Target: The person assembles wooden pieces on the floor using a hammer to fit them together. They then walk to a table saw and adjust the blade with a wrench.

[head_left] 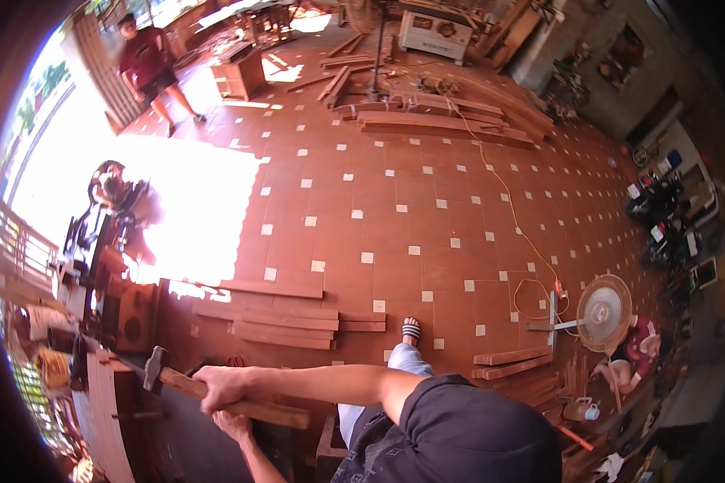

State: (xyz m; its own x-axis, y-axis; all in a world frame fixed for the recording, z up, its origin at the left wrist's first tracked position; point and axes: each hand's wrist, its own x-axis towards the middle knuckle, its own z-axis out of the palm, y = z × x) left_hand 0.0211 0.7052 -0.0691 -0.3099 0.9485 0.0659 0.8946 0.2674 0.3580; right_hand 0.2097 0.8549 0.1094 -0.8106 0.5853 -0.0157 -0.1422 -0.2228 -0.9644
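My right hand [220,386] is wrapped round the wooden handle of a hammer [274,413], which lies roughly level with its metal head toward the left. Just below the handle, my left hand [234,423] is closed; the handle partly hides its fingers, and I cannot make out what they hold. Beneath both hands is a dark work surface [197,451]. A wooden block or board [109,419] stands at its left side, with a thin dark bar [139,415] sticking out beside it.
Planks [286,322] lie on the tiled floor beyond my hands, and more timber [443,127] is farther off. A fan [604,314] and a seated person [640,354] are at right. Another person [145,64] stands far left. A yellow cord [503,185] crosses the floor.
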